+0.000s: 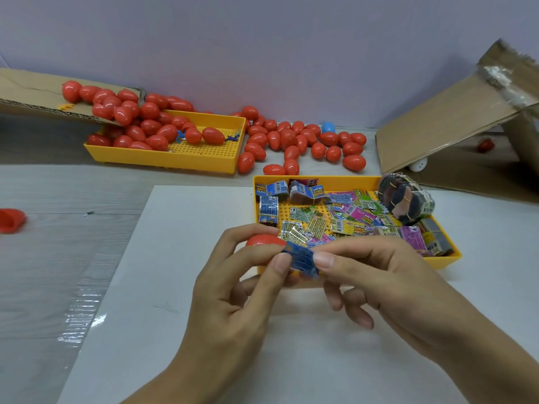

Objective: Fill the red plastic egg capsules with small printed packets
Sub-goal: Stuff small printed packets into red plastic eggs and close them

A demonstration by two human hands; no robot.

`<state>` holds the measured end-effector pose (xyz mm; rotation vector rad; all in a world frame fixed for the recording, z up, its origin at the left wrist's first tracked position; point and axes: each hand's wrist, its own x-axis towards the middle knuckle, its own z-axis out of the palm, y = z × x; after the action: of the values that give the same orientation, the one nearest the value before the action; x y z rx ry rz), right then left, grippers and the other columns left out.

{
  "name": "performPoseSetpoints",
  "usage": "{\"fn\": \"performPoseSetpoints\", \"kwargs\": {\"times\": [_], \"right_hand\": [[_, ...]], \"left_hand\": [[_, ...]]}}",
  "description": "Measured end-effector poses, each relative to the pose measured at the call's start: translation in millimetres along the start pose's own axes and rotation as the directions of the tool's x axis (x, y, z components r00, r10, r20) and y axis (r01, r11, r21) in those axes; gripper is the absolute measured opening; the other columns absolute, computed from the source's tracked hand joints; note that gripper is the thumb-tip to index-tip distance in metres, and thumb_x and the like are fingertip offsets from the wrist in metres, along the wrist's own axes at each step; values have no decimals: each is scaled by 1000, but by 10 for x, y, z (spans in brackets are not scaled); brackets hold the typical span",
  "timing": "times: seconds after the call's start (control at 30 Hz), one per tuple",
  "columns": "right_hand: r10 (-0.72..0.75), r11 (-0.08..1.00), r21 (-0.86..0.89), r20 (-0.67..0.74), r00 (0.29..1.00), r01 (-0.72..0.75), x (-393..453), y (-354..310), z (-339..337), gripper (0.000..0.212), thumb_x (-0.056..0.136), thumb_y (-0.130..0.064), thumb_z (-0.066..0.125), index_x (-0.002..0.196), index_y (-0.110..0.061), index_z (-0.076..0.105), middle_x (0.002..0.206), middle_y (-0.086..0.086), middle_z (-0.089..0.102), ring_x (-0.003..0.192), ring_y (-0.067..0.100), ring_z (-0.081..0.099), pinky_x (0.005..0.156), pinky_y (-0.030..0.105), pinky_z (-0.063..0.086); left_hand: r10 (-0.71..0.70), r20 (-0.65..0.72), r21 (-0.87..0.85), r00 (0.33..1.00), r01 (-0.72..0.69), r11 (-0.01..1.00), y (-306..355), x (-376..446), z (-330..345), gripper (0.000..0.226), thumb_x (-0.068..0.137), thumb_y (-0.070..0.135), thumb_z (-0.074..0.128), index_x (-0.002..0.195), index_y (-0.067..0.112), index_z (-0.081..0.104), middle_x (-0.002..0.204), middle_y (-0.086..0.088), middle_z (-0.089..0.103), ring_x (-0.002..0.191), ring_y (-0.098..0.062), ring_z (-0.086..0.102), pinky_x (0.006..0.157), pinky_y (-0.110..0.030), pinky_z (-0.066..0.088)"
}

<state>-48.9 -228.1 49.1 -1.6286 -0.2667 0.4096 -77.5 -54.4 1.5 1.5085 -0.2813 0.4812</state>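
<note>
While folding: small blue printed foil packet point(300, 259), light, crinkly, slippery; pinch by edges.
L hand point(233, 290): cradles red plastic egg capsule half point(264, 239), prob. open, thumb on packet.
R hand point(376, 275): pinches packet.

Digit "6" on a green packet point(300, 212) and a purple packet point(411, 235), other print illegible

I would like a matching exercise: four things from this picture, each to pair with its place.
Things:
1. blue packet
2. blue egg
3. banded packet bundle
4. red capsule half

Places:
A. far left on the table
B. among the loose red eggs by the wall
C. pinched between both hands
D. far right corner of the near yellow tray

Pairs: 1-C, 2-B, 3-D, 4-A
</note>
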Motion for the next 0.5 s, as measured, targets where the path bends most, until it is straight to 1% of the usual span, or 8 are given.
{"fn": "performPoseSetpoints", "kwargs": {"times": [0.03, 0.1, 0.13, 0.2, 0.27, 0.3, 0.37, 0.5], "right_hand": [[-63, 994, -90, -71, 995, 57, 1, 13, -1, 21, 78, -29, 68, 95, -24, 79, 67, 2, 69, 50, 13, 54, 40, 20, 40], [-224, 964, -182, -148, 963, 196, -7, 23, -5, 24, 79, -28, 71, 102, -30, 76, 81, -3, 72, 53, 9, 56, 45, 15, 43], [-286, 948, -185, -139, 948, 259, -21, 23, 0, 27, 79, -28, 73, 106, -31, 75, 91, -3, 71, 57, 8, 58, 47, 15, 44], [-386, 898, -262, -78, 919, 355, -50, 29, 16, 29, 80, -33, 72, 108, -33, 74, 102, -3, 68, 67, 13, 60, 47, 22, 44], [-459, 826, -383, -28, 888, 415, -57, 37, 43, 23, 80, -33, 73, 103, -32, 76, 104, -5, 66, 72, 18, 61, 46, 31, 46], [-484, 800, -416, -20, 875, 433, -57, 40, 58, 21, 80, -30, 76, 101, -30, 77, 103, -6, 66, 72, 19, 62, 46, 33, 46], [-527, 763, -451, -21, 850, 462, -58, 45, 79, 20, 79, -29, 79, 99, -26, 76, 100, -7, 67, 70, 19, 62, 44, 32, 45], [-588, 719, -473, -22, 809, 510, -63, 41, 72, 16, 78, -34, 75, 91, -23, 75, 98, -8, 67, 69, 19, 62, 43, 31, 44]], "left_hand": [[-2, -12, -7, 1000, 1, 1000, -5, 3, -1, 14, 89, 20, 61, 92, 15, 73, 112, -5, 59, 96, -17, 69, 72, -25, 60], [3, -17, -27, 1000, -4, 1000, -7, 7, -6, 12, 89, 20, 61, 91, 17, 72, 113, -5, 59, 96, -17, 70, 70, -28, 61], [7, -13, -31, 1000, -8, 999, -7, 8, -7, 12, 89, 19, 61, 91, 17, 72, 112, -5, 59, 97, -17, 69, 70, -28, 61], [21, -3, -16, 1000, -21, 1000, -3, 11, -12, 9, 88, 18, 62, 88, 21, 71, 111, -6, 59, 101, -17, 67, 72, -24, 59], [18, 6, -4, 1000, -18, 1000, -2, 11, -23, 7, 87, 20, 64, 85, 25, 67, 110, -2, 59, 103, -20, 66, 72, -22, 58], [15, 6, -6, 1000, -15, 1000, -6, 9, -28, 5, 87, 20, 64, 85, 25, 67, 109, -1, 59, 103, -21, 65, 72, -21, 57], [10, -6, -18, 1000, -10, 1000, -12, 5, -33, 4, 86, 20, 65, 84, 24, 66, 109, -1, 59, 103, -22, 65, 72, -21, 57], [32, -14, -26, 999, -32, 999, -15, 8, -23, 6, 86, 20, 65, 84, 26, 65, 108, 2, 60, 101, -20, 67, 71, -20, 56]]}}
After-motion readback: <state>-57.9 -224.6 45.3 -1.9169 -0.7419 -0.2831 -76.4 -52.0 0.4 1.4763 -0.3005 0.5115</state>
